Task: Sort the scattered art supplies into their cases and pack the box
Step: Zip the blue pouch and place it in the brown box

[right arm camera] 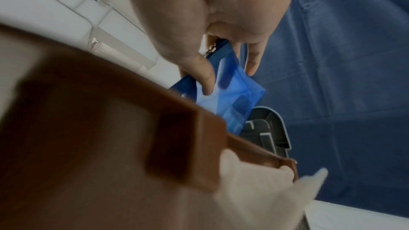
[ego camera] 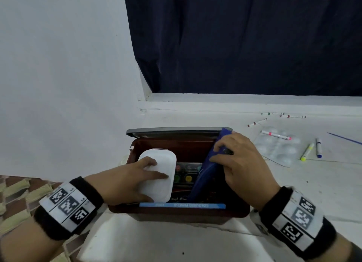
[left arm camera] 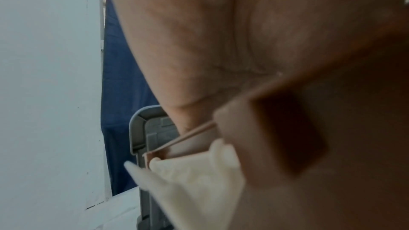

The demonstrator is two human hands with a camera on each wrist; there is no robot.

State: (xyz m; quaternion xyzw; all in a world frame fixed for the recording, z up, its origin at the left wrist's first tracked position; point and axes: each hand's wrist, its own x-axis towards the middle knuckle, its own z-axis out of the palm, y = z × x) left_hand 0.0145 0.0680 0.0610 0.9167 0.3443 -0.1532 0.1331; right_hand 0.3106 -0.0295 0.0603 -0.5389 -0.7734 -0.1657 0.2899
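While both hands work inside it, the brown box [ego camera: 177, 212] sits open on the white table [ego camera: 323, 187], its grey lid [ego camera: 176, 130] tipped up at the back. The left hand [ego camera: 125, 181] grips a white rounded case [ego camera: 159, 175] by its near end, fingers [ego camera: 154, 175] spread over the top, holding it tilted over the box's left side. The right hand [ego camera: 241, 167] pinches a blue zip pouch [ego camera: 205, 177] standing on edge along the right wall. Between them a paint set [ego camera: 187, 173] lies on the bottom, with a blue coloured-pencil pack [ego camera: 182, 205] upright against the near wall. My read: slide the pouch flat against the wall first, then lower the white case level so the lid can close. Off to the right, loose markers [ego camera: 276, 135] and a clear palette [ego camera: 278, 148] wait unsorted on the table. Behind, a white wall [ego camera: 58, 75] meets a dark blue curtain [ego camera: 244, 40]; a woven mat [ego camera: 21, 201] shows at the left.
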